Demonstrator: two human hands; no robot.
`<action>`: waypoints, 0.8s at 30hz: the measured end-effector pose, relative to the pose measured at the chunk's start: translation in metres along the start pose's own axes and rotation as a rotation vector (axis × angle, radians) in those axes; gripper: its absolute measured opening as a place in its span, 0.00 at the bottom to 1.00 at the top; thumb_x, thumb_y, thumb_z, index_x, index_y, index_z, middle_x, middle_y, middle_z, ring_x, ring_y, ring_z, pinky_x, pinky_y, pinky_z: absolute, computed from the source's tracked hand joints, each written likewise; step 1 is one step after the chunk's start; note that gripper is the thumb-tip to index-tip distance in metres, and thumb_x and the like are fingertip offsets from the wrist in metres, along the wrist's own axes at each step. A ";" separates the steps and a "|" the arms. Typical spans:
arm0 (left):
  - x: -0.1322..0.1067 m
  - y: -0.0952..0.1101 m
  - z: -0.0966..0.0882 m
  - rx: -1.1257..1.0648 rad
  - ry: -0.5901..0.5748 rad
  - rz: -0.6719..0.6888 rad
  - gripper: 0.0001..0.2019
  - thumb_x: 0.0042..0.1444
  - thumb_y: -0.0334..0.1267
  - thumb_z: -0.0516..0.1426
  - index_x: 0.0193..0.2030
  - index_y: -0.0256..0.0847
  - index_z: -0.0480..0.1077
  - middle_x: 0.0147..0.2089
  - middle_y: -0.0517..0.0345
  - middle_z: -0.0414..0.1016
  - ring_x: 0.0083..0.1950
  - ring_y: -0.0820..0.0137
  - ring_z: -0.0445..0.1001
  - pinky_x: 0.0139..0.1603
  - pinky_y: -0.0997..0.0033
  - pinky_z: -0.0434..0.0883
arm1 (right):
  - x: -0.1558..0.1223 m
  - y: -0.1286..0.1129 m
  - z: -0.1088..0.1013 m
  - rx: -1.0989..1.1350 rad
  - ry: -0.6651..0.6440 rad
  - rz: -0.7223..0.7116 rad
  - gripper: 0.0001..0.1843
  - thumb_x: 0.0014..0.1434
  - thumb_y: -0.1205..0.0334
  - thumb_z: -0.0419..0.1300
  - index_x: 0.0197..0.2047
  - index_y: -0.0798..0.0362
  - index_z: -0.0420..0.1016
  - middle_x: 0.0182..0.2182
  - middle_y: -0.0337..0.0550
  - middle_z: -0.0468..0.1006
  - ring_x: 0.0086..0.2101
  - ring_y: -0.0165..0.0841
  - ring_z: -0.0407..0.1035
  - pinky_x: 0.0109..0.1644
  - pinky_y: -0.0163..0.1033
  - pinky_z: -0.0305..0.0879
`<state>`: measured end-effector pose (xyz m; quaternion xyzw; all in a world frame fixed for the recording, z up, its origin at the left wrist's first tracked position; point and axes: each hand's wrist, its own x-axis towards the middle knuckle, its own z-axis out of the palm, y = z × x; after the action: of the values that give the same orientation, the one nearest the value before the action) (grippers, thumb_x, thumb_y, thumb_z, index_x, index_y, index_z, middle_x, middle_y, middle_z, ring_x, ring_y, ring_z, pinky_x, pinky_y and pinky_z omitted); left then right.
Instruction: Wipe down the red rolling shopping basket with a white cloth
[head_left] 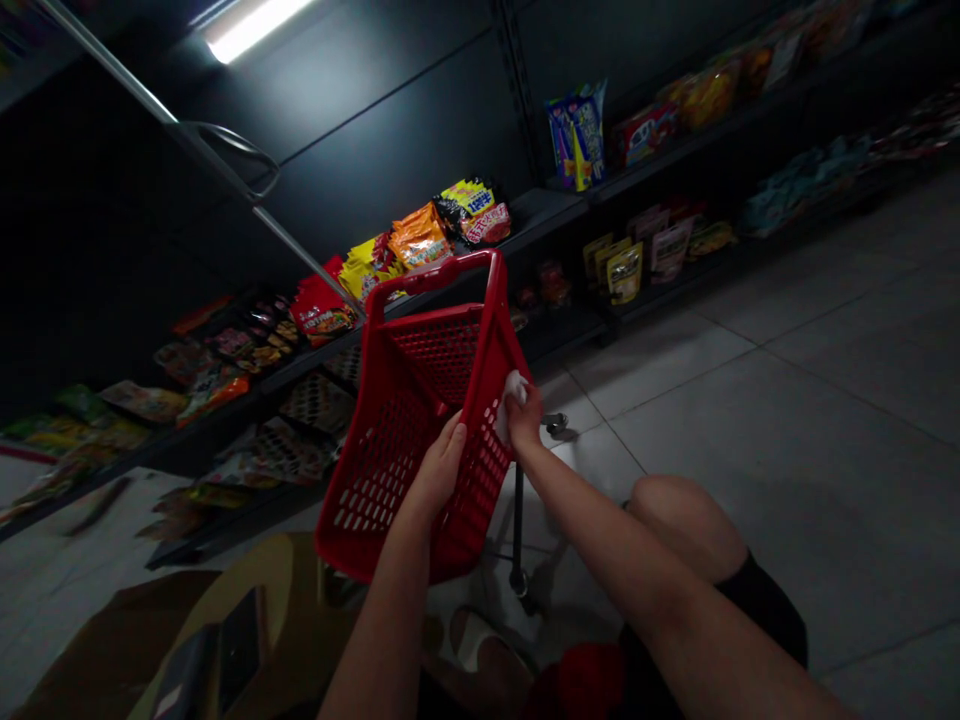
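Note:
In front of me stands a red plastic shopping basket cart (487,510) with perforated walls and a raised handle, tilted in my view. My left hand (441,468) grips the near side wall at its upper rim, the thumb side showing and some fingers hidden inside. Against the outer face of the same wall, my right hand (524,418) presses a crumpled white cloth or tissue (516,384), its fingers closed on it. The basket's inside shows no goods.
Behind the cart runs a dark shelf (551,208) with packs of snacks (421,238). A tan round stool (279,572) at lower left bears two dark phone-like objects (241,648). Cart casters (519,582) rest on the tiled floor (750,410). A metal pole (120,70) slants across upper left.

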<state>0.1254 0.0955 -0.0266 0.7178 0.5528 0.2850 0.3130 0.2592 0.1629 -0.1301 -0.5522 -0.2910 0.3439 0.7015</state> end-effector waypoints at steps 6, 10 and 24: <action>0.011 -0.001 0.002 -0.029 -0.016 0.020 0.26 0.67 0.49 0.44 0.66 0.40 0.63 0.68 0.53 0.66 0.71 0.67 0.60 0.71 0.63 0.57 | -0.087 -0.015 -0.008 0.019 -0.301 0.025 0.19 0.56 0.60 0.54 0.51 0.49 0.68 0.42 0.41 0.76 0.39 0.35 0.71 0.48 0.40 0.67; 0.013 -0.004 -0.002 -0.010 -0.003 -0.003 0.26 0.67 0.50 0.44 0.63 0.39 0.66 0.64 0.51 0.70 0.66 0.66 0.67 0.68 0.62 0.61 | -0.074 -0.021 -0.015 0.106 -0.357 0.104 0.18 0.54 0.59 0.56 0.49 0.49 0.70 0.38 0.39 0.77 0.35 0.34 0.70 0.41 0.39 0.69; 0.009 -0.015 -0.011 0.403 0.127 0.134 0.20 0.68 0.45 0.40 0.39 0.42 0.71 0.41 0.50 0.73 0.48 0.62 0.72 0.56 0.61 0.68 | -0.144 -0.016 -0.023 0.040 -0.596 -0.188 0.16 0.53 0.64 0.59 0.46 0.50 0.73 0.42 0.41 0.76 0.43 0.36 0.70 0.51 0.41 0.67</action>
<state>0.1098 0.1088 -0.0301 0.7815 0.5683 0.2336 0.1083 0.1944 0.0309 -0.1236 -0.3838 -0.5271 0.4298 0.6246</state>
